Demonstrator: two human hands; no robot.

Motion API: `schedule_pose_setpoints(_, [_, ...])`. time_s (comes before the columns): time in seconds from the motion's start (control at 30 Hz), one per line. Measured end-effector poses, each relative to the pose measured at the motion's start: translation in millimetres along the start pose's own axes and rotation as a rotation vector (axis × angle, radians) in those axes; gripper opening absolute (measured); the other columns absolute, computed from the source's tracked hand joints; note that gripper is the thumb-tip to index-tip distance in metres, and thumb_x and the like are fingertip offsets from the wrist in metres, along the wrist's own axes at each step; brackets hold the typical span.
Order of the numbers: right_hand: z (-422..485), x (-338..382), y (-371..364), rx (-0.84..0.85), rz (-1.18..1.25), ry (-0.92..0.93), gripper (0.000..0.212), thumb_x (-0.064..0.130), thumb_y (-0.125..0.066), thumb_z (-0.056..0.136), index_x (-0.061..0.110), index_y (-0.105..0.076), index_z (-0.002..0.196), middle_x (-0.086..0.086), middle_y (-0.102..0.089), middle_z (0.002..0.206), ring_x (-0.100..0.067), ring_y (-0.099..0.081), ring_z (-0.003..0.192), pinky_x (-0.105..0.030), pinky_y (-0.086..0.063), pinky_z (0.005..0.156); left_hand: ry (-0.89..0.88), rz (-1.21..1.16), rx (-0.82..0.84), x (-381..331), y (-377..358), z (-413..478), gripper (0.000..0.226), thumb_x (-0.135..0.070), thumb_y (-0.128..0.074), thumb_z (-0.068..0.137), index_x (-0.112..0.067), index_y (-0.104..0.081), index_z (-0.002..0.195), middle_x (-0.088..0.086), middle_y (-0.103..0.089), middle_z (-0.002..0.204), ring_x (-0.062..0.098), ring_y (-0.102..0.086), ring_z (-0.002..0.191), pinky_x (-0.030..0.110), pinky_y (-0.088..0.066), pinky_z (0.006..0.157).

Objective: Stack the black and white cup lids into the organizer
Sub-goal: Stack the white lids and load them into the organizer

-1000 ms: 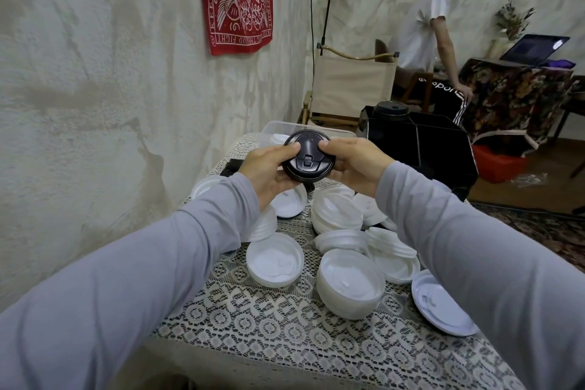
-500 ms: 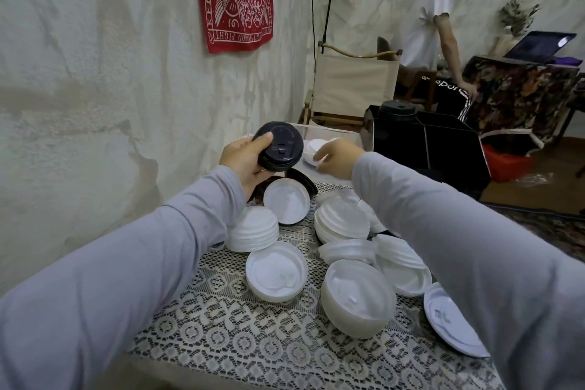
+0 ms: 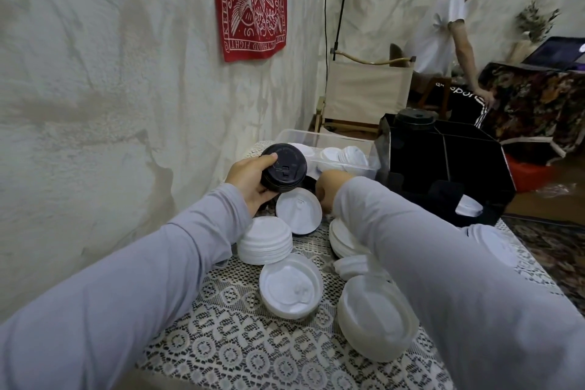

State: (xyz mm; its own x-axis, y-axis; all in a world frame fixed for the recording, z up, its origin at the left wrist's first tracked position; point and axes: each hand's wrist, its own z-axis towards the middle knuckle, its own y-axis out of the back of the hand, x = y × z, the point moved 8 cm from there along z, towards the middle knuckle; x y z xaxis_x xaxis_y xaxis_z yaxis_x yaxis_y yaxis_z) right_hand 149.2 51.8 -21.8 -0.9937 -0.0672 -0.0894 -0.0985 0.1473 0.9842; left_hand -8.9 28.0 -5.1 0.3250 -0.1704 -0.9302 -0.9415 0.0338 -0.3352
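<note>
My left hand (image 3: 250,182) grips a small stack of black lids (image 3: 283,168), held up above the table's back left. My right hand (image 3: 329,188) is down beside a tilted white lid (image 3: 299,210) and a black lid (image 3: 309,182) lying behind it; its fingertips are hidden. The black organizer (image 3: 474,174) stands at the back right, apart from both hands. A black lid stack (image 3: 414,119) rises from its rear compartment and a white lid (image 3: 469,209) shows in a front slot. Several white lid piles (image 3: 266,242) (image 3: 291,286) (image 3: 376,317) cover the lace tablecloth (image 3: 240,355).
A clear plastic bin (image 3: 294,138) with white lids (image 3: 346,153) sits at the back, left of the organizer. The wall runs close along the table's left side. Beyond are a canvas chair (image 3: 367,89) and a person (image 3: 443,28) at another table.
Both hands held the black lids a second ago. My right hand has let go and dropped toward the lids at the back. My left hand keeps the black stack, further left.
</note>
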Motion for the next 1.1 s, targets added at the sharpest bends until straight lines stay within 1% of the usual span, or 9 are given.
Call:
schedule_pose_setpoints(0.2, [-14.0, -11.3, 25.1, -0.132, 0.164, 0.0, 0.01, 0.013, -0.054, 0.085, 0.012, -0.058, 0.076, -0.008, -0.054, 0.081, -0.025, -0.049, 0.075, -0.023, -0.038, 0.063, 0.039, 0.015, 0.02, 3.3, -0.8, -5.6, 0.002, -0.013, -0.061, 0.09, -0.013, -0.06, 0.091, 0.01, -0.065, 0.096, 0.026, -0.062, 0.093, 0.041, -0.052, 0.086])
schedule_pose_setpoints(0.27, [-20.2, -25.2, 35.7, -0.226, 0.412, -0.035, 0.01, 0.011, -0.056, 0.084, 0.007, -0.059, 0.076, -0.009, -0.054, 0.08, -0.023, -0.048, 0.074, -0.025, -0.04, 0.063, 0.043, 0.002, 0.022, 2.2, -1.6, -7.8, 0.004, -0.013, -0.061, 0.089, -0.012, -0.06, 0.093, 0.012, -0.065, 0.099, 0.027, -0.062, 0.095, 0.042, -0.053, 0.084])
schedule_pose_setpoints(0.4, [-43.8, -53.2, 46.1, -0.384, 0.96, -0.116, 0.01, 0.007, -0.057, 0.086, 0.001, -0.063, 0.08, -0.009, -0.057, 0.072, -0.02, -0.051, 0.07, -0.035, -0.049, 0.078, 0.073, -0.046, 0.05, 2.5, -9.5, -17.3, 0.005, -0.009, -0.056, 0.09, -0.009, -0.057, 0.095, 0.012, -0.064, 0.09, 0.028, -0.063, 0.085, 0.043, -0.055, 0.074])
schedule_pose_setpoints(0.53, [-82.0, -67.9, 47.5, -0.473, 1.472, -0.135, 0.014, 0.007, -0.054, 0.092, 0.003, -0.062, 0.081, -0.02, -0.066, 0.089, -0.026, -0.062, 0.077, -0.042, -0.053, 0.081, 0.121, -0.073, 0.094, 8.5, -20.6, -30.5, 0.005, -0.006, -0.052, 0.089, -0.007, -0.056, 0.091, 0.013, -0.062, 0.09, 0.029, -0.063, 0.086, 0.048, -0.052, 0.082])
schedule_pose_setpoints(0.67, [-111.3, -71.6, 44.1, -0.444, 1.836, -0.09, 0.018, 0.012, -0.047, 0.097, 0.014, -0.061, 0.086, 0.0, -0.066, 0.068, -0.017, -0.064, 0.063, -0.033, -0.054, 0.066, 0.155, -0.075, 0.163, 18.7, -35.5, -47.0, 0.009, -0.004, -0.049, 0.089, -0.009, -0.057, 0.09, 0.008, -0.06, 0.088, 0.024, -0.061, 0.08, 0.039, -0.053, 0.07])
schedule_pose_setpoints(0.87, [-128.5, -75.7, 29.8, -0.304, 1.955, -0.112, 0.018, 0.021, -0.048, 0.096, 0.017, -0.063, 0.088, -0.001, -0.061, 0.078, -0.015, -0.054, 0.068, -0.027, -0.042, 0.065, 0.152, -0.074, 0.237, 27.6, -52.3, -68.9, 0.036, 0.002, -0.043, 0.087, -0.017, -0.059, 0.112, 0.007, -0.057, 0.099, 0.026, -0.061, 0.082, 0.042, -0.051, 0.078])
schedule_pose_setpoints(0.97, [-137.6, -77.9, 32.1, -0.303, 1.951, -0.046, 0.022, 0.018, -0.05, 0.094, 0.017, -0.072, 0.087, -0.002, -0.064, 0.082, -0.015, -0.056, 0.071, -0.026, -0.043, 0.068, 0.149, -0.057, 0.282, 28.4, -57.5, -78.1, 0.032, 0.002, -0.043, 0.088, -0.019, -0.064, 0.099, 0.007, -0.06, 0.094, 0.025, -0.062, 0.08, 0.041, -0.051, 0.08])
schedule_pose_setpoints(1.03, [-140.8, -76.6, 32.4, -0.298, 1.896, -0.039, 0.022, 0.016, -0.051, 0.093, 0.015, -0.072, 0.094, -0.005, -0.069, 0.091, -0.018, -0.062, 0.078, -0.03, -0.049, 0.076, 0.149, -0.055, 0.295, 29.2, -59.5, -81.6, 0.03, 0.001, -0.045, 0.088, -0.018, -0.065, 0.101, 0.007, -0.06, 0.094, 0.024, -0.062, 0.081, 0.041, -0.051, 0.081])
schedule_pose_setpoints(1.1, [-141.3, -71.5, 31.1, -0.266, 1.819, -0.058, 0.019, 0.014, -0.053, 0.092, 0.01, -0.07, 0.099, -0.011, -0.069, 0.103, -0.023, -0.064, 0.089, -0.037, -0.049, 0.088, 0.152, -0.051, 0.302, 30.6, -61.6, -83.6, 0.033, -0.001, -0.049, 0.089, -0.015, -0.061, 0.116, 0.009, -0.06, 0.1, 0.025, -0.061, 0.085, 0.042, -0.051, 0.083])
